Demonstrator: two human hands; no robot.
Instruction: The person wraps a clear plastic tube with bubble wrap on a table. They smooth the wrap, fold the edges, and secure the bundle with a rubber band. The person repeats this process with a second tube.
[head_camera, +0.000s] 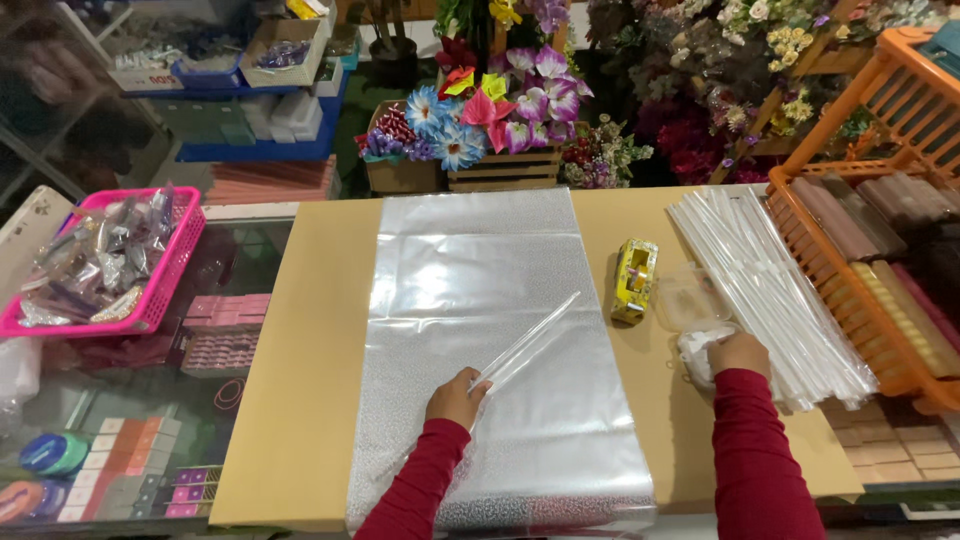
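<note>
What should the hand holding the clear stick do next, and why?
Probably lay the clear stick down flat along the near edge of the silvery sheet. The left hand holds it by its near end, angled up across the sheet, while the right hand rests on a white crumpled bit by the pile of clear sticks. Nothing else lies on the sheet.

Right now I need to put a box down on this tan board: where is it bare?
The widest bare strip of the tan board runs left of the silver sheet, toward the pink basket. A narrower strip lies between sheet and yellow tape dispenser. Right of that it is crowded: clear tubes, orange rack, right hand.
</note>
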